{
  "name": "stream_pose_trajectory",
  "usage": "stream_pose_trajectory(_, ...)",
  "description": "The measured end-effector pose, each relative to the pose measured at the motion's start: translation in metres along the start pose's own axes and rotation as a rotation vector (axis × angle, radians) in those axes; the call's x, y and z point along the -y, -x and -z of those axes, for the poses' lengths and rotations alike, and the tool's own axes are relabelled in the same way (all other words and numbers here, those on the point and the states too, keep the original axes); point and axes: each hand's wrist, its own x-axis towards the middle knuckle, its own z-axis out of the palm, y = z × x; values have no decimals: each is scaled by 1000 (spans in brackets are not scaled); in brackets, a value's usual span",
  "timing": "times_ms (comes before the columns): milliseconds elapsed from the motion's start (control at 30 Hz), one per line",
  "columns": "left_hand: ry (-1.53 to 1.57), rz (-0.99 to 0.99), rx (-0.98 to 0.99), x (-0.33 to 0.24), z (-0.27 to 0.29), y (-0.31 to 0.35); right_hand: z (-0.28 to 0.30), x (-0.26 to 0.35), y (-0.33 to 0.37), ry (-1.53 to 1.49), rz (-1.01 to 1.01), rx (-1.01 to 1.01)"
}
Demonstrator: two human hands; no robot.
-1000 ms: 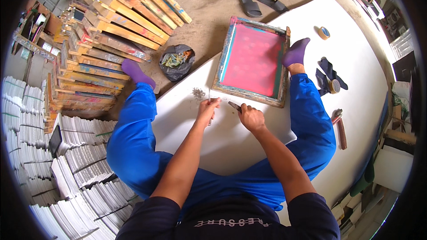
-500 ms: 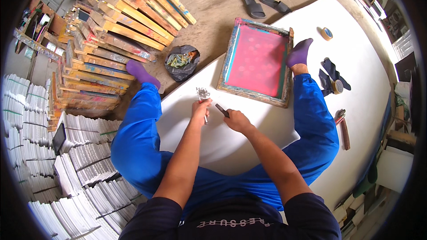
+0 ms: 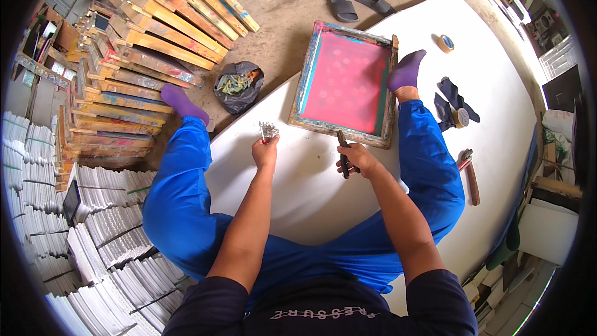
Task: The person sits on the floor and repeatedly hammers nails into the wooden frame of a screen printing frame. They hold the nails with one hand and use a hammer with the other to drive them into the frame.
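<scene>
My left hand [image 3: 265,153] is closed on a clump of thin, silvery metal pieces [image 3: 268,130] that sticks up past the fingers; their exact kind is too small to tell. My right hand [image 3: 360,159] grips a long dark hand tool [image 3: 343,155], held upright near the frame's front edge; its kind is unclear. Just beyond both hands a wooden screen-printing frame [image 3: 298,91] with pink mesh lies on a white sheet [image 3: 280,199]. My right foot, in a purple sock [image 3: 407,70], rests against the frame's right side.
Several stacked wooden frames [image 3: 155,37] stand left, beyond bundled white sheets [image 3: 112,211]. A black bag of scraps [image 3: 239,87] sits by the white sheet's edge. Rightward lie tape rolls [image 3: 445,43], dark socks [image 3: 451,99] and a hammer-like tool [image 3: 472,183]. Black slides [image 3: 342,7] are farther back.
My hands have moved apart: the right one shifted rightward and its tool turned more upright. The left hand moved slightly left with the metal pieces. The whole view shifted a little.
</scene>
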Motion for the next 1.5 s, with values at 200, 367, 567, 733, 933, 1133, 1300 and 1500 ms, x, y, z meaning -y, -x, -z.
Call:
stream_pose_trajectory(200,-2,-23,11,3,-5,-1,9,-1,-8,-37,-21,-10)
stream_pose_trajectory(367,-34,-41,14,4,-5,0,15,16,-5,-34,-70,35)
stream_pose_trajectory(567,-51,27,37,-13,-5,12,25,34,-11,184,-156,-1)
stream_pose_trajectory(733,-47,23,48,-11,-8,13,-1,27,0,495,-2,-245)
stream_pose_trajectory(933,-3,-10,70,6,-18,5,-34,-21,-23,722,211,-616)
stream_pose_trajectory(1133,106,34,126,-18,-28,27,-54,-20,-16,657,135,-707)
stream_pose_trajectory(1300,139,4,215,-31,-35,44,-30,-26,-25,786,319,-674)
stream_pose_trajectory(1500,110,32,193,-20,-30,36,-18,27,-2,627,86,-355)
